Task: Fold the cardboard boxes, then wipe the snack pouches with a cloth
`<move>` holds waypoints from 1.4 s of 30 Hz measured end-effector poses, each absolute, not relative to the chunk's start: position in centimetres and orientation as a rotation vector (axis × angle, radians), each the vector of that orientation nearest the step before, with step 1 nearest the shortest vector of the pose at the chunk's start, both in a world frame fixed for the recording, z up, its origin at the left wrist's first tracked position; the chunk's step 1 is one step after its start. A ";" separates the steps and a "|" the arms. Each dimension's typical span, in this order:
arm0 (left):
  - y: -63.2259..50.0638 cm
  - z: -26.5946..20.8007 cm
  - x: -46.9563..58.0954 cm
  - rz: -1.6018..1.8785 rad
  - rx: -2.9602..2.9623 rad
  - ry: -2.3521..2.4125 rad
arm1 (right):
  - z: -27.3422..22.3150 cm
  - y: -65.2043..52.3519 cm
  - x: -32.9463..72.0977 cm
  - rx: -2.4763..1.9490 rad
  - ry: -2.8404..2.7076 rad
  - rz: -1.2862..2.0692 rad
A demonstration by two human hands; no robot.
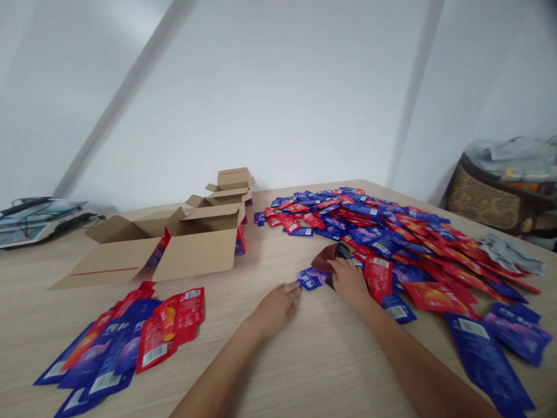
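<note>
Near the middle of the table, my left hand (278, 306) reaches forward, its fingertips closed at the left edge of a small blue-purple foil packet (311, 279) with white lettering. Just right of that packet, my right hand (348, 283) is closed around a dark reddish-brown flat piece (325, 259). A rounded black object (343, 251) shows at the fingers of my right hand; its kind is unclear, and the palm hides part of it. Beyond my right hand spreads a large heap of red and blue foil packets (378, 232).
Open cardboard boxes (200, 248) stand in a row at left centre, flaps spread. A smaller group of red and blue packets (126, 342) lies front left. Grey cloth (511, 253) rests on the heap's right end. A patterned bag (483, 197) is far right; papers and cables (39, 217) lie far left.
</note>
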State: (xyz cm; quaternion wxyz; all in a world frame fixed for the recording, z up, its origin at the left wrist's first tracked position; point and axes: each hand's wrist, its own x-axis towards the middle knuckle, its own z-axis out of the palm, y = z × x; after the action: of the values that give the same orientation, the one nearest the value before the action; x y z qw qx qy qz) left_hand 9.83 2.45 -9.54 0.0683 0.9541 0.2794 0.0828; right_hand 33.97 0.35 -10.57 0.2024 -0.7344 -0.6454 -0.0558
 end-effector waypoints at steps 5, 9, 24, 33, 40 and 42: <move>2.4 -9.3 10.5 0.399 2.864 0.879 | -9.6 -1.4 29.8 -1.781 -1.945 -0.222; 2.5 -9.4 10.9 0.465 2.860 0.888 | -9.6 -1.4 28.2 -1.698 -2.128 -0.090; 3.0 -10.5 12.2 0.510 2.878 1.176 | -10.3 -0.1 31.5 -1.994 -1.827 -0.131; 2.9 -10.1 11.7 0.298 3.037 1.134 | -9.1 -1.8 28.4 -1.780 -2.151 -0.158; 2.0 -9.5 12.1 0.219 3.082 1.181 | -9.1 -0.6 31.7 -2.056 -1.987 -0.210; 1.9 -9.5 12.2 0.216 3.090 1.172 | -8.7 -0.8 31.4 -2.000 -1.993 -0.263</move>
State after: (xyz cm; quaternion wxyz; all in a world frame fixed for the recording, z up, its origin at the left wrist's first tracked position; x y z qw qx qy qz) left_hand 12.17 1.88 -9.54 -0.0851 0.9296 0.3527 0.0651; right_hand 31.42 -0.81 -8.68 0.1522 -0.6970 -0.6947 -0.0918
